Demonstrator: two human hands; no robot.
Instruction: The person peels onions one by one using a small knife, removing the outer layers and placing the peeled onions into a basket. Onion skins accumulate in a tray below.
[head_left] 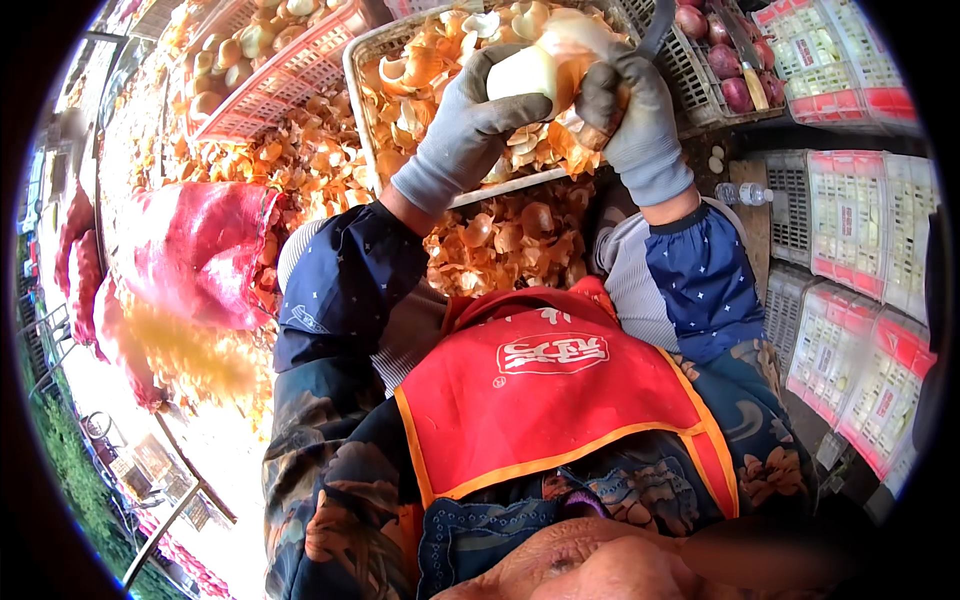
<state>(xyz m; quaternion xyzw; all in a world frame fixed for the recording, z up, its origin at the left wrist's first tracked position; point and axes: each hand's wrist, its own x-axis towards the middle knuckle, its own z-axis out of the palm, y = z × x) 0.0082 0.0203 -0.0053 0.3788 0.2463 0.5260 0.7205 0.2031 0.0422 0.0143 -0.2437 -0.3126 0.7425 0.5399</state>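
Observation:
My left hand [468, 128], in a grey work glove, grips a pale peeled onion [525, 76] between thumb and fingers. Close beside it on the right, my gloved right hand [640, 125] is closed around a knife [657, 26]; its dark curved blade points up and away, and the fist hides most of the handle. Brown onion skin [570, 78] hangs between the onion and my right fingers. Both hands are above a white-rimmed crate [362, 110] heaped with loose orange-brown skins.
At the far left stands a pink crate [262, 105] of unpeeled onions. Red onions [724, 60] fill a dark crate at far right, with a wooden-handled knife [753, 84] across it. A plastic bottle [745, 194] lies near stacked white-and-red crates [848, 215]. A red mesh sack [200, 250] lies left.

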